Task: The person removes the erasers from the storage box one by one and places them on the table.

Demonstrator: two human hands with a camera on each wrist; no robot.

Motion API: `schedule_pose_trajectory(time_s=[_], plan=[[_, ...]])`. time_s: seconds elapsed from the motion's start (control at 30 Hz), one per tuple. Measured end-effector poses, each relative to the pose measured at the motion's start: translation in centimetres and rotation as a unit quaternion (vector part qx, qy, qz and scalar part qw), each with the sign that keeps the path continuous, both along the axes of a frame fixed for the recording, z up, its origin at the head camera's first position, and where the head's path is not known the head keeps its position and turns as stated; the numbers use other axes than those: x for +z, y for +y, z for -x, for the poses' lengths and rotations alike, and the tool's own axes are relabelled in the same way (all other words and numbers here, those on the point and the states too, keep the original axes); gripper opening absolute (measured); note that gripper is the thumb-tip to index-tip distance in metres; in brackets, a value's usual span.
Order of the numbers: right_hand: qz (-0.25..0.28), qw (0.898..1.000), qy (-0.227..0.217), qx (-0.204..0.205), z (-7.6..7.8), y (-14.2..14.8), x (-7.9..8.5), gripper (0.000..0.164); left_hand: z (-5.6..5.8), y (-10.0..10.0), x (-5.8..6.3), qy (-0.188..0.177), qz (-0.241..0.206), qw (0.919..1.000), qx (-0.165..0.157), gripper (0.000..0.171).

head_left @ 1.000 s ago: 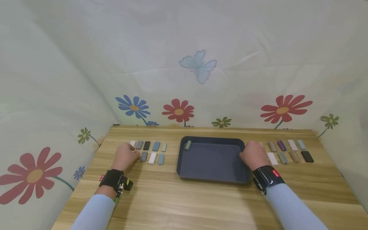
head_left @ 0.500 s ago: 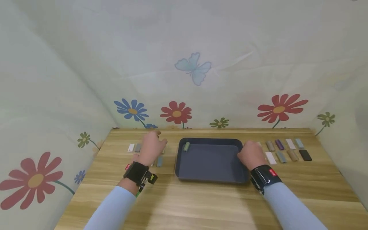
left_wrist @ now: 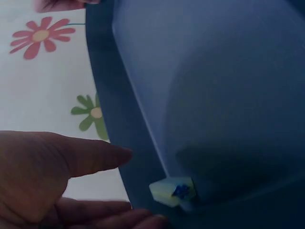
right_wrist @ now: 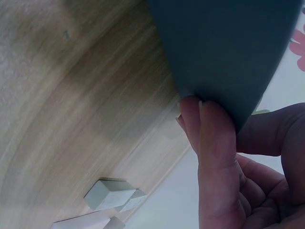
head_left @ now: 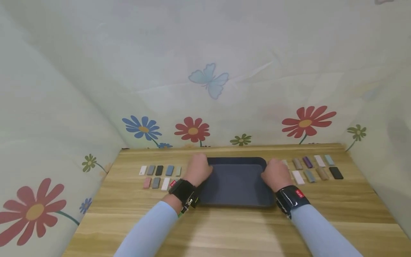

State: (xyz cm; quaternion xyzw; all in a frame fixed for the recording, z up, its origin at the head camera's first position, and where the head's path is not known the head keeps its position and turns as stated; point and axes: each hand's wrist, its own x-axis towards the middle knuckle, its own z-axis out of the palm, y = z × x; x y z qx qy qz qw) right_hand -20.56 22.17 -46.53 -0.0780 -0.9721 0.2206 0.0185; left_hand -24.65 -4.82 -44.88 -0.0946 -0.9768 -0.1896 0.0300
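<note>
A dark grey-blue rectangular tray (head_left: 236,184) sits on the table between my hands. My left hand (head_left: 197,168) is at its left rim; in the left wrist view the thumb and fingers (left_wrist: 90,157) are spread apart, their tips overlapping the tray's edge. Inside the tray's corner lies a small pale green block (left_wrist: 171,191) with a blue mark, which my left hand hides in the head view. My right hand (head_left: 277,174) pinches the tray's right rim, thumb on one side and fingers (right_wrist: 217,143) on the other.
Two rows of small coloured blocks lie left of the tray, among them a pink one (head_left: 147,182) and a black one (head_left: 159,170). More stand on the right, including a purple one (head_left: 307,162). A flower-printed cloth wall (head_left: 240,107) borders the wooden table (head_left: 224,228).
My left hand has moved right, from beside the left blocks, across them and on to the tray's left rim. My right hand stays at the right rim. The head view has shifted slightly.
</note>
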Motion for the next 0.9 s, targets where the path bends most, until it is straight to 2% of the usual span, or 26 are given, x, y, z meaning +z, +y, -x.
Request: schedule_pose_trajectory(time_s=[0.23, 0.4, 0.57, 0.7, 0.9], plan=[[-0.003, 1.0, 0.008, -0.002, -0.1, 0.0, 0.0, 0.014, 0.3, 1.3, -0.7, 0.019, 0.04, 0.999, -0.008, 0.011], [0.001, 1.0, 0.001, -0.003, 0.0, 0.0, 0.0, 0.014, 0.7, 1.9, -1.2, 0.014, 0.062, 0.998, 0.003, 0.004], [0.006, 1.0, 0.001, -0.004, 0.1, -0.1, 0.1, 0.014, 1.0, 1.8, -1.6, 0.033, 0.084, 0.9959, 0.013, 0.008], [0.006, 1.0, 0.003, -0.002, 0.0, -0.2, 0.1, 0.014, 1.0, 1.3, -1.7, 0.051, 0.084, 0.9951, -0.007, 0.01], [0.007, 1.0, -0.012, -0.004, 0.0, -0.2, 0.0, 0.014, 0.5, 0.4, -1.6, 0.052, 0.078, 0.9941, -0.053, 0.011]])
